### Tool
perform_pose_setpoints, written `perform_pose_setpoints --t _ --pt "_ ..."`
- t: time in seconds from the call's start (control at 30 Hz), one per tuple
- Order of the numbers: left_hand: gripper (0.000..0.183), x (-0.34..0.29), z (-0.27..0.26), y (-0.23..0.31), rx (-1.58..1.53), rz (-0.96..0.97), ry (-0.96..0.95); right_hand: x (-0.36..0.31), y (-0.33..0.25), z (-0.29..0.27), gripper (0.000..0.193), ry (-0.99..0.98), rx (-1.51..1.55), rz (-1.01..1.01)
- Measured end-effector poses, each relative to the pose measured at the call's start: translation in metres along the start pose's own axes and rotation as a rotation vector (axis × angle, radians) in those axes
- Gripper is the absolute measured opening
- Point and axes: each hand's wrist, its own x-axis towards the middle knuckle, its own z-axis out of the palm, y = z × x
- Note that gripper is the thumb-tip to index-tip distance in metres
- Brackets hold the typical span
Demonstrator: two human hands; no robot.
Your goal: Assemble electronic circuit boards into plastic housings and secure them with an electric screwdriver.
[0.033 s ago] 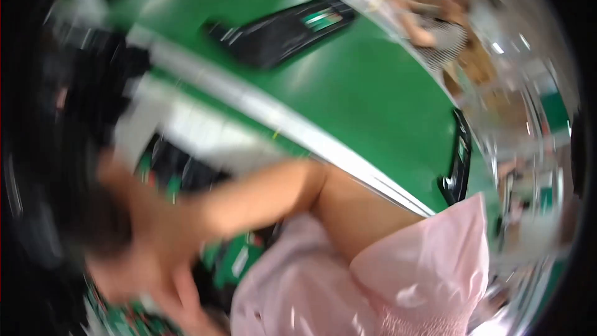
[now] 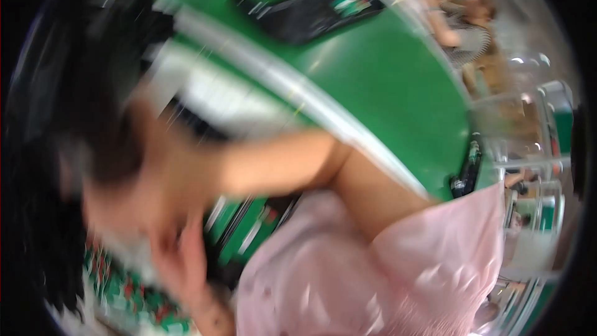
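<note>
My right arm (image 2: 280, 162), bare below a pink sleeve, bends across the middle toward the left. Its hand (image 2: 177, 162) is smeared by motion and curves round a dark rounded thing (image 2: 118, 143), whose kind I cannot make out. Below it, my left hand (image 2: 180, 252) comes up from the lower edge, close against the right hand. The left fingers are blurred, and what they touch is hidden. Beside the hands, at the far left, is a mass of black things (image 2: 118, 31), also blurred. Pink cloth (image 2: 311, 267) of my clothing fills the lower middle.
A green belt or worktop (image 2: 385, 87) with a pale edge (image 2: 292, 93) runs diagonally behind my arm. On it lie a long black piece with a green label (image 2: 305, 15) and another black piece (image 2: 467, 165). Another person (image 2: 469, 31) is beyond. Green and red things (image 2: 134, 292) lie lower left.
The view has shifted, so the belt and its black pieces sit further right. Both hands and the dark thing appear higher in the picture. The right hand stays round the dark thing.
</note>
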Motion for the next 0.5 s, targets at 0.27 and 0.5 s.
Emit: perform_pose_setpoints --t 0.27,0.5 --pt "0.028 0.008 0.005 -0.004 -0.463 -0.4 -0.178 0.058 0.01 -0.037 0.018 0.24 -0.254 0.122" --pt "0.013 0.002 0.007 -0.003 -0.43 -0.33 -0.134 0.057 0.038 -0.044 0.016 0.163 -0.472 0.149"
